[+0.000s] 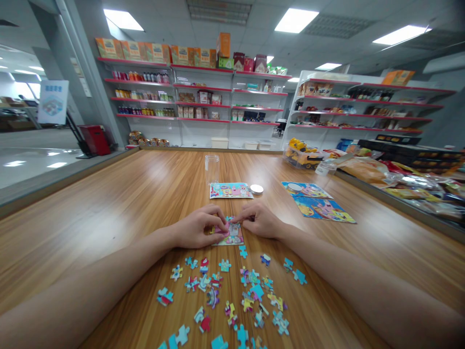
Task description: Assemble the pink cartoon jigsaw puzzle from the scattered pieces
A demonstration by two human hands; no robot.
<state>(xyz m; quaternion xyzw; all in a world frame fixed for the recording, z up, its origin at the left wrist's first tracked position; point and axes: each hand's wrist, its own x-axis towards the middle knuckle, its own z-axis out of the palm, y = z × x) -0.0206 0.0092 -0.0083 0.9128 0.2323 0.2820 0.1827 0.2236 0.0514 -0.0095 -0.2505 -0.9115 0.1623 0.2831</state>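
A partly joined jigsaw puzzle (234, 237) with pink, white and yellow parts lies between my hands. My left hand (201, 225) is closed at its left side, thumb and bent fingers gripping that edge. From the other side, my right hand (259, 219) reaches the upper edge, its index fingertip pressed on the puzzle and the other fingers curled. Fingers partly cover the joined pieces. Just below is a loose light-blue piece (243, 251). Many more pieces, such as a blue and red one (164, 296) and a pale blue one (280, 322), are scattered nearer to me.
Beyond my hands lie a cartoon picture card (231, 191), a round lid (256, 189) and a clear jar (212, 169). Two more picture sheets (323, 209) lie at the right. A tub of yellow toys (303, 154) and bagged goods (378, 169) stand farther right; stocked shelves (201, 87) fill the back.
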